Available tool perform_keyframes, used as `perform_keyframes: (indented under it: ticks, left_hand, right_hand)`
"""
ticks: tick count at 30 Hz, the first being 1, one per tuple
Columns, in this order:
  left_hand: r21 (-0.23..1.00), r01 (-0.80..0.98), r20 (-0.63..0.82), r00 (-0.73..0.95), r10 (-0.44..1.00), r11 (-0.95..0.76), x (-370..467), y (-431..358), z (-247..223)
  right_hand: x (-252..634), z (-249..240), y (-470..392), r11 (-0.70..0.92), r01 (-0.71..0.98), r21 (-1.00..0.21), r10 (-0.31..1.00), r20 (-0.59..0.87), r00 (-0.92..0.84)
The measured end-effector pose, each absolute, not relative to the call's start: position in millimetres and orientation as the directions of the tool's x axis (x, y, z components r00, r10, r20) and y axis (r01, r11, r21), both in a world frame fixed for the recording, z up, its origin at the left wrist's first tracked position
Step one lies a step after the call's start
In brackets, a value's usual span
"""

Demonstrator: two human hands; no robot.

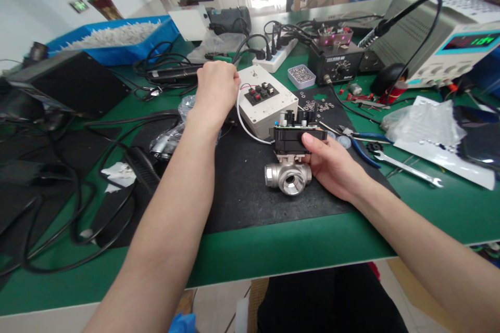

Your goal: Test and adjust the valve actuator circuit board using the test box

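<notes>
right grip point(332, 166) closed on boxy black housing point(288, 140) above shiny metal valve point(280, 176), left grip point(217, 86) curled, hold unclear

Left hand point(216, 86): back uppermost, fingers point(236, 78) curled; bare left arm point(167, 192) extended forward. Right hand point(336, 164): gripping, thumb point(313, 144) straight; bare right forearm point(422, 234) angled inward.

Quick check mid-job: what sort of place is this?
Probably an electronics assembly or repair workshop: a power supply with a lit display and a wrench sit on the green bench, and the right hand holds a valve with a circuit board on top.
</notes>
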State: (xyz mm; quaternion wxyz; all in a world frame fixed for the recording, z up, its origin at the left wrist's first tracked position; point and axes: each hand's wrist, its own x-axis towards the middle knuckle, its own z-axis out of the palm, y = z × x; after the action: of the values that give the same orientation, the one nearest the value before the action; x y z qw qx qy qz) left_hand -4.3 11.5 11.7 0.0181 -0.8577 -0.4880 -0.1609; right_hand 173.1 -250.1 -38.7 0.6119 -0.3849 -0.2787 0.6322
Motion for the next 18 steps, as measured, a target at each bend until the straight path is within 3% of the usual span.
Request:
perform_keyframes:
  ticks: [6,13,18]
  left_hand:
    - [0.051,0.856,0.308,0.477,0.824,-0.515,-5.4,11.3,10.2]
    - [0.114,0.843,0.313,0.472,0.824,-0.526,-6.9,14.9,8.4]
    - [0.085,0.845,0.309,0.482,0.82,-0.528,-8.7,16.2,8.3]
  right_hand:
    - [173.1,-37.6,-251.9,-0.082,-0.557,-0.826,0.991,-0.127,0.043]
    - [172.9,-38.1,-251.3,-0.088,-0.558,-0.825,0.99,-0.134,0.042]
    - [173.4,-38.1,-250.9,-0.084,-0.558,-0.826,0.992,-0.123,0.033]
